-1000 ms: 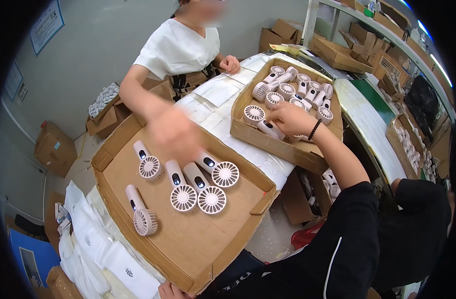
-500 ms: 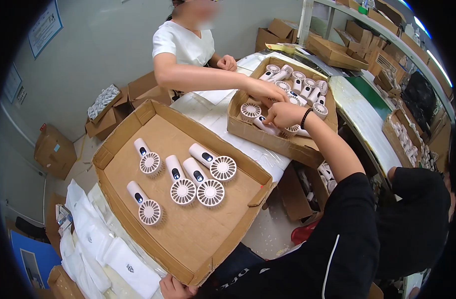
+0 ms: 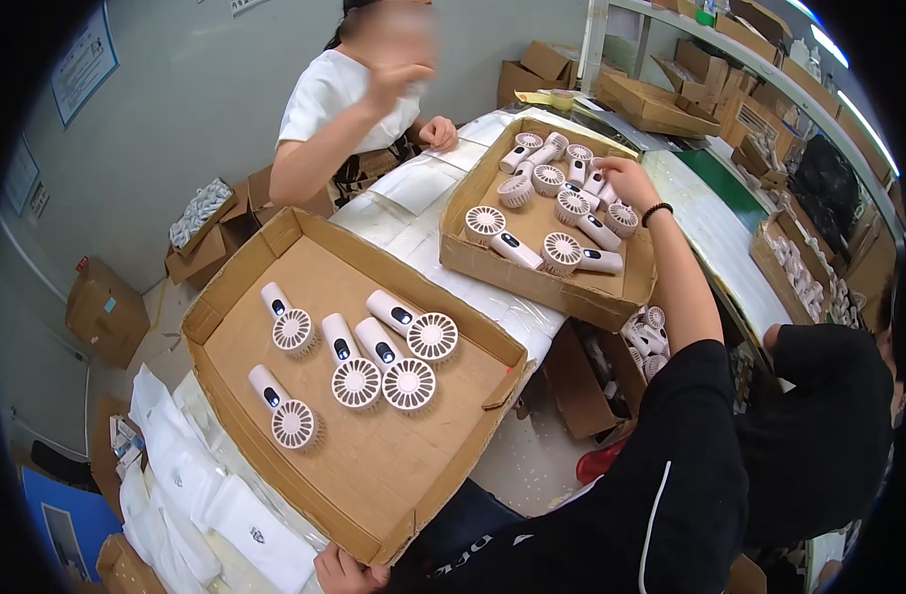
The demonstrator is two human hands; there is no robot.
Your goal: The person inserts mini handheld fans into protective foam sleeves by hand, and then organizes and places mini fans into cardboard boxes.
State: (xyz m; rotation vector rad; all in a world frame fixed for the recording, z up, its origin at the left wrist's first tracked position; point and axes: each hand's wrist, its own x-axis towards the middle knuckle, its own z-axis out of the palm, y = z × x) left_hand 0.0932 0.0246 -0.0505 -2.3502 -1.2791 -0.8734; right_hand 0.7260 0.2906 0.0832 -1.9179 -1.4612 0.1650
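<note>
My right hand (image 3: 631, 185), with a dark beaded bracelet at its wrist, reaches into the far cardboard tray (image 3: 542, 285), its fingers closed on a small pale pink fan (image 3: 593, 182) among several others. At the bottom edge, my left hand (image 3: 346, 571) grips the corner of the near cardboard tray (image 3: 364, 543). Several more fans lie apart in that tray, among them one (image 3: 293, 424) at the lower left and one (image 3: 432, 336) at the upper right. Small displays on their handles are lit.
Across the table (image 3: 374, 223) sits a person in a white top (image 3: 319, 94), one hand raised near the face. White cloth bags (image 3: 260, 525) lie at the lower left. A box of fans (image 3: 646, 342) stands below the table. Another dark-clothed person (image 3: 819, 426) is at the right.
My right hand has moved from the near side of the far tray to its back right. The other person's hand went from the near tray into the far tray, then up to the face.
</note>
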